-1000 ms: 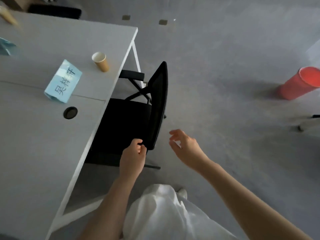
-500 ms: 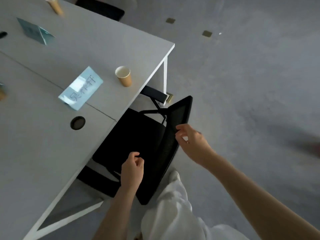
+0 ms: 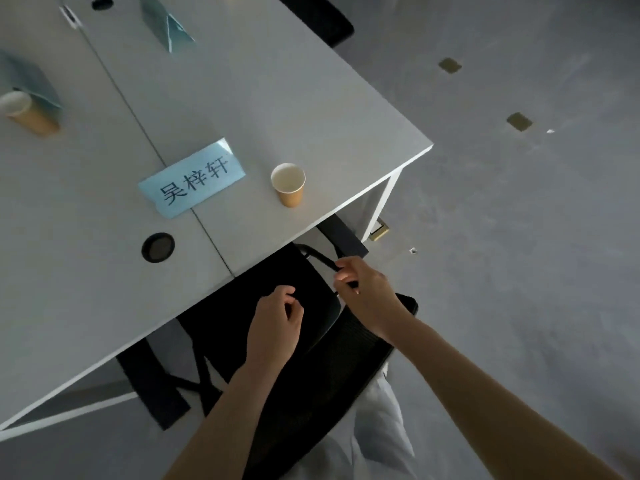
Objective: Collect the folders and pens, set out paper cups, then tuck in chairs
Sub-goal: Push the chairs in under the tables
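Observation:
A black mesh chair (image 3: 332, 362) stands with its seat partly under the white table (image 3: 346, 126). My right hand (image 3: 363, 292) is closed around the chair's black armrest bar, just below the table's edge. Over the seat, my left hand (image 3: 277, 320) has its fingers curled and nothing visible in them. A brown paper cup (image 3: 288, 184) stands upright near the table's edge above the chair. A second paper cup (image 3: 24, 112) is at the far left.
A blue name card (image 3: 194, 181) lies flat beside the near cup. Two folded blue cards (image 3: 169, 29) (image 3: 31, 81) stand farther back. A round cable hole (image 3: 158, 247) is in the tabletop. Another black chair (image 3: 318, 15) sits at the far side. Grey floor lies to the right.
The chair has slid further under the table. My right hand moved from the backrest's top to the armrest bar. My left hand let go of the backrest and now hovers over the seat.

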{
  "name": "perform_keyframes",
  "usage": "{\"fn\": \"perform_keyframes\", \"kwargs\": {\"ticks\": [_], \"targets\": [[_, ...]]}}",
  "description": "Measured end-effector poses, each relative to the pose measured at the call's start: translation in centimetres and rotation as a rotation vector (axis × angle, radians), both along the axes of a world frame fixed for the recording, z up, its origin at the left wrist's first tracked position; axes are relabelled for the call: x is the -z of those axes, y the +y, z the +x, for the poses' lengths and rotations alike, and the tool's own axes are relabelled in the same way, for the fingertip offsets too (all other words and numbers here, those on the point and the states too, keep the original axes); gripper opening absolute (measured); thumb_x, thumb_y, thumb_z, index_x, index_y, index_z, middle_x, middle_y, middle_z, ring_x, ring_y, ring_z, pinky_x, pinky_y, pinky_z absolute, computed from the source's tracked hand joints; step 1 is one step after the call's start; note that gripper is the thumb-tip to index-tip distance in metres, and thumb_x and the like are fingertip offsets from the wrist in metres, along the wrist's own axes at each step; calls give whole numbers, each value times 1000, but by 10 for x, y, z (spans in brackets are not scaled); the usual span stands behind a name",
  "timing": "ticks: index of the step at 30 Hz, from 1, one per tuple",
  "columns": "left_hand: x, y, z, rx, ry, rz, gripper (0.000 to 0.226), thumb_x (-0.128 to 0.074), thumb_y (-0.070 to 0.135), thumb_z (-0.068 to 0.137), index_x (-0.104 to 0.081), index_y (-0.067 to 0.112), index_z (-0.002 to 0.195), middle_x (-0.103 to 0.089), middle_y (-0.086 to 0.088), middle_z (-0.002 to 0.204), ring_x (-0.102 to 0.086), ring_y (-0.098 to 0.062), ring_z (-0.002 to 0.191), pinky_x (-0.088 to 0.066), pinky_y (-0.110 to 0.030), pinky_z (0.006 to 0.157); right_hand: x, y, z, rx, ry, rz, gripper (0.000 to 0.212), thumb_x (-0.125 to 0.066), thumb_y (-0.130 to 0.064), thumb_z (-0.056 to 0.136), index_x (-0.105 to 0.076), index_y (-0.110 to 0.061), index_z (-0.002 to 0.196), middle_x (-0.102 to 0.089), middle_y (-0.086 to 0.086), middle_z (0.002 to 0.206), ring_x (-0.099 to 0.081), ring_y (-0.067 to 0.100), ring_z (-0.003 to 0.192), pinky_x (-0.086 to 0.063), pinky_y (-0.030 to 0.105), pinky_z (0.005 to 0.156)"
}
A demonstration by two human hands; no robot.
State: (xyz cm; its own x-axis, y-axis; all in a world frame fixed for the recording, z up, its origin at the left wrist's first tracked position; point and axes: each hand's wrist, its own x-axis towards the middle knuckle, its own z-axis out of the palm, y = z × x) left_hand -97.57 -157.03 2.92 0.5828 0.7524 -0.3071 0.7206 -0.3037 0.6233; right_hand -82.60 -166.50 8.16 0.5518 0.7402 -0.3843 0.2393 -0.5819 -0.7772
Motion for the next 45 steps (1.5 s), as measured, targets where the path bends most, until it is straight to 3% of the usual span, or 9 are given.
{"fn": "perform_keyframes", "kwargs": {"ticks": [5, 8, 15, 21, 26, 30, 35, 45], "targets": [[12, -3, 29, -177, 77, 42, 32, -51, 25, 98, -55, 14, 128, -60, 0, 120, -52, -15, 117, -38, -18, 89, 18, 34, 64, -65, 57, -8, 34, -55, -21, 94, -50, -15, 126, -60, -3, 114, -58, 13, 101, -47, 27, 92], [15, -9, 50, -275, 87, 46, 34, -51, 25, 98, -54, 12, 129, -59, -3, 124, -49, -19, 123, -38, -25, 98, 28, 52, 99, -109, 55, -14, 38, -60, -23, 90, -49, -15, 126, -60, -1, 114, -58, 16, 103, -48, 35, 97], [21, 4, 84, -335, 145, 137, 41, -49, 28, 99, -49, 10, 135, -50, -8, 141, -32, -25, 141, -29, -39, 116, 47, 110, 144, -163, 127, -1, 54, -68, -21, 85, -41, -15, 131, -57, 4, 118, -58, 20, 102, -48, 37, 97], [50, 70, 99, -314, 258, 239, 61, -33, 39, 102, -16, 13, 155, -8, -3, 164, 7, -22, 151, 1, -43, 121, 72, 169, 152, -209, 25, 23, 82, -78, -29, 75, -30, -16, 141, -50, 5, 131, -51, 21, 118, -41, 39, 102], [88, 116, 107, -301, 364, 269, 67, -27, 46, 101, 0, 20, 156, 9, 2, 164, 15, -27, 149, 3, -51, 119, 103, 197, 149, -264, 12, 41, 96, -83, -27, 69, -24, -19, 144, -45, 5, 139, -46, 21, 125, -38, 40, 106], [113, 125, 99, -252, 420, 236, 72, -14, 56, 97, 6, 19, 155, 10, 0, 164, 14, -29, 149, 1, -56, 119, 118, 209, 147, -269, -7, 98, 96, -85, -21, 63, -29, -20, 141, -47, 3, 136, -50, 21, 122, -42, 47, 104], [120, 123, 99, -248, 458, 265, 75, -19, 58, 97, 3, 17, 156, 6, -1, 164, 9, -30, 150, 1, -58, 117, 125, 218, 141, -262, -48, 193, 83, -85, -17, 63, -41, -14, 133, -52, 3, 128, -52, 21, 118, -48, 47, 95], [116, 191, 113, -262, 404, 304, 82, -17, 63, 89, 2, 18, 155, 5, 0, 164, 8, -26, 150, 3, -52, 120, 115, 293, 150, -146, -67, 207, 72, -83, -30, 66, -44, -18, 125, -59, 1, 121, -59, 21, 107, -52, 44, 89]]}}
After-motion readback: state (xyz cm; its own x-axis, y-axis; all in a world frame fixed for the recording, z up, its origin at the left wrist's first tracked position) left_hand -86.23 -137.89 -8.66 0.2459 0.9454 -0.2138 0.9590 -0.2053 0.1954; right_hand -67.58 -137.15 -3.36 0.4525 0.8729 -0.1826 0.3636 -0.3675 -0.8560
